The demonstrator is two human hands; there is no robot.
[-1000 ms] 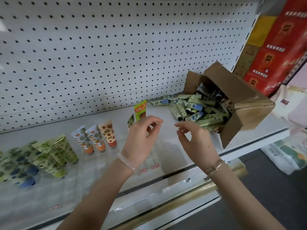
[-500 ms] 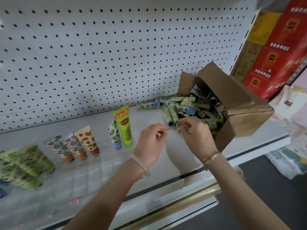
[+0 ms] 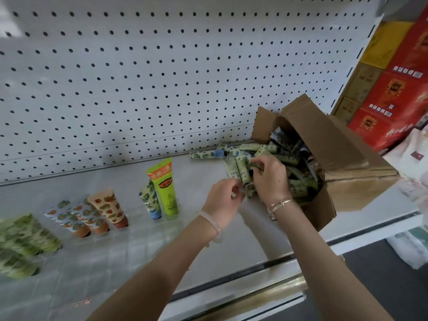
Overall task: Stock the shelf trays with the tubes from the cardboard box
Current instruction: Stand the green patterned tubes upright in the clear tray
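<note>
Head view: box (image 3: 342, 163) lies tipped on its side on the shelf (image 3: 199, 181), mouth left, so tubes (image 3: 240, 158) spill out within easy reach. Right hand (image 3: 271, 179) is curled into the pile at the box mouth, pinching a tube. Left hand (image 3: 223, 200), just left of the box, fingers curled narrow; contents unclear. Trays (image 3: 139, 230) well left of box, front slots mostly open; shelf lip near.

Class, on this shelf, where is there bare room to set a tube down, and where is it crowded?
Bare: shelf between the bright green tube and the spilled tubes; clear tray in front. Crowded: cardboard box mouth, where both hands work.
</note>
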